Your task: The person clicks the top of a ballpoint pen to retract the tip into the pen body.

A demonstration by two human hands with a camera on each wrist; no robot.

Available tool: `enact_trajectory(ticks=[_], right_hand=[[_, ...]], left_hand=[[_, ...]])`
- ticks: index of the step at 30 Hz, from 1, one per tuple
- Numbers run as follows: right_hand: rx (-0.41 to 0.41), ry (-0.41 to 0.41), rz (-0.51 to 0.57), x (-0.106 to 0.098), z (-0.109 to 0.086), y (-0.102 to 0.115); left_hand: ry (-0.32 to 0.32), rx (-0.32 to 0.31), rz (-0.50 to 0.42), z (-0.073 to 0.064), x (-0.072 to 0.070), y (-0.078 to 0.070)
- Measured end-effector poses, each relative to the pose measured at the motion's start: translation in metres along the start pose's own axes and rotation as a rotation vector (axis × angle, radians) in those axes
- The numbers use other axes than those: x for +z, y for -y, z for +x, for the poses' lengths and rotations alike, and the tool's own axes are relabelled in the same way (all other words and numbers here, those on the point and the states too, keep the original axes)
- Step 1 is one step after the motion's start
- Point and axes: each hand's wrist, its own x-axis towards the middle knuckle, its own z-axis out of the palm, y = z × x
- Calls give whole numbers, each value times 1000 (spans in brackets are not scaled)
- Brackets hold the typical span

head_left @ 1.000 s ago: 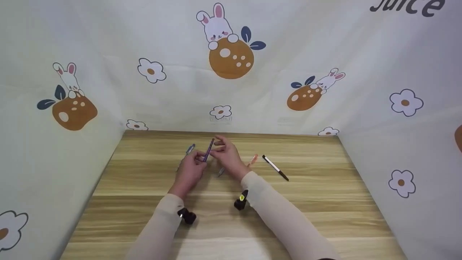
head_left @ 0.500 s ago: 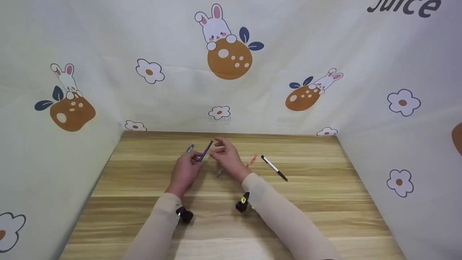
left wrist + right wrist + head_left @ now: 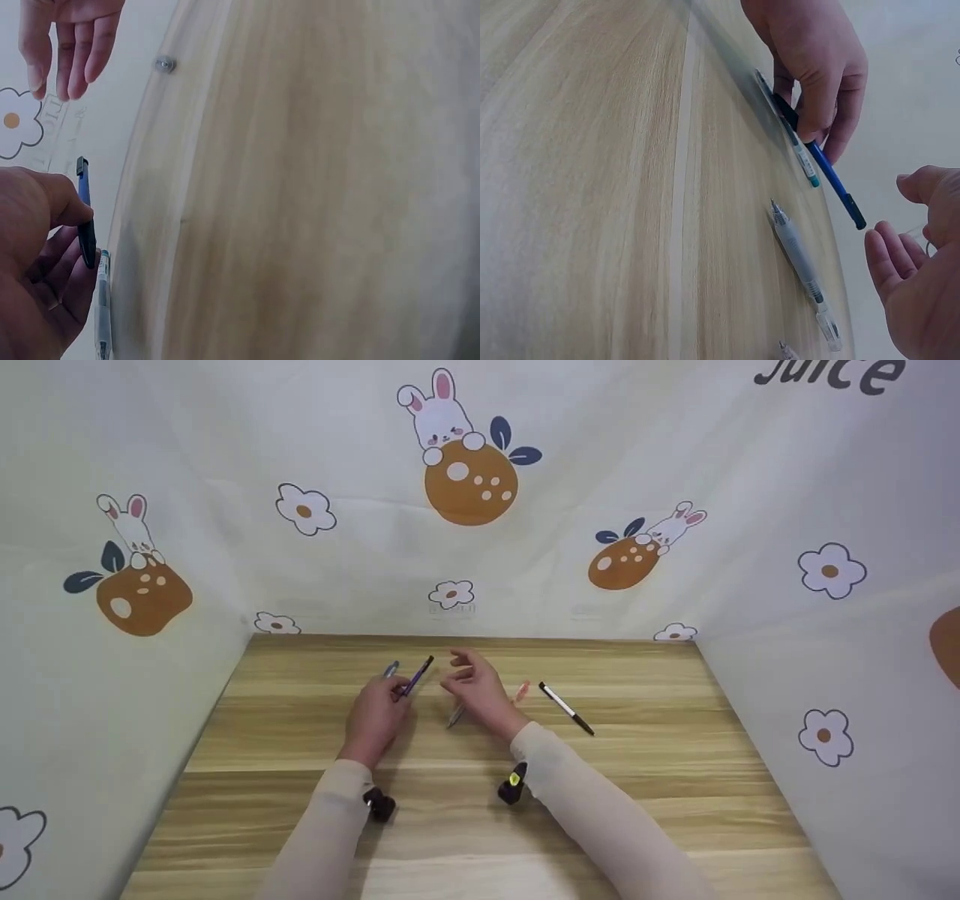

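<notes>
Between thumb and fingers my left hand [image 3: 371, 716] pinches a blue pen [image 3: 831, 171] with a dark grip and clip. It slants up and to the right in the head view [image 3: 418, 676]. Beside that hand lies a clear pen with a teal end [image 3: 103, 304], partly covered by the hand in the head view. My right hand [image 3: 480, 688] is a short way to the right, fingers relaxed and apart from the blue pen, holding nothing. Under it, a clear grey pen [image 3: 801, 255] lies on the table, partly hidden by the hand in the head view.
An orange-ended pen [image 3: 522, 691] lies right of my right wrist. Farther right is a white pen with black ends [image 3: 567, 709]. The wooden table [image 3: 480, 825] meets a patterned cloth wall [image 3: 360, 562] at the back and both sides.
My left hand has drawn left with the blue pen, away from the right hand. The right fingers were at the pen a second ago and are now clear of it.
</notes>
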Motion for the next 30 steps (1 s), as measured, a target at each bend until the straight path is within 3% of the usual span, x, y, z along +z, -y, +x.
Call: enact_trajectory(ticks=[14,30], right_hand=[[-39,0,-21,-5,-5,2],[27,33,-1,-7,-10,3]], left_hand=[[23,-10,88,4,4,4],[76,-53,107,7,2,5]])
